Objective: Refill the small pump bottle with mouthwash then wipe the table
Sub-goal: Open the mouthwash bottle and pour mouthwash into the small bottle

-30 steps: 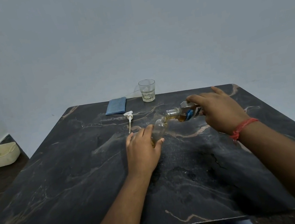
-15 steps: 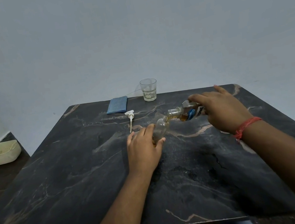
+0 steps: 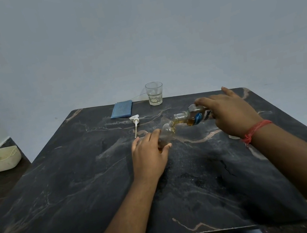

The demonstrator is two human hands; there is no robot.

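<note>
Wrapped round the small bottle (image 3: pixel 165 137) is the left hand (image 3: pixel 148 154), bottle kept tilted on the table (image 3: pixel 75 190). Mouthwash bottle (image 3: pixel 193 117) is clasped by the right hand (image 3: pixel 229 115), tipped sideways, neck touching the small bottle's mouth; amber liquid seen at the join. Pump (image 3: pixel 135 123) is laid just beyond the left hand. Cloth (image 3: pixel 121 109) and glass (image 3: pixel 154 93) are set further back, near the far edge.
</note>
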